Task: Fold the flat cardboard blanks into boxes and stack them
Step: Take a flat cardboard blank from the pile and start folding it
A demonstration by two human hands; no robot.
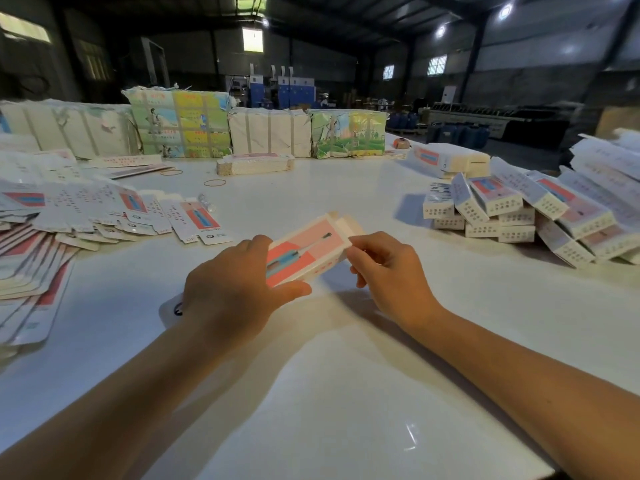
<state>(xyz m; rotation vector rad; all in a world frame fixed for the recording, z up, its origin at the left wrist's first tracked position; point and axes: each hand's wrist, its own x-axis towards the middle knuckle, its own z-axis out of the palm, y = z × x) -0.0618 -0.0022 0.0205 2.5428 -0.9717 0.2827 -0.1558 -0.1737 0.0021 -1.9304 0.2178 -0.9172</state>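
A pink and white cardboard box (306, 249), partly formed, is held just above the white table (346, 393) at the centre. My left hand (235, 289) grips its near end, thumb under the edge. My right hand (388, 268) pinches the box's right side near its open far-end flaps (348, 221). Flat blanks (86, 213) lie fanned out at the left. Folded boxes (519, 209) are piled at the right.
Bundled stacks of printed sheets (180, 124) line the table's far edge, with a low stack of blanks (254, 164) in front. Two rubber bands (214, 182) lie on the table. A loose blank's tab (171, 308) shows under my left wrist.
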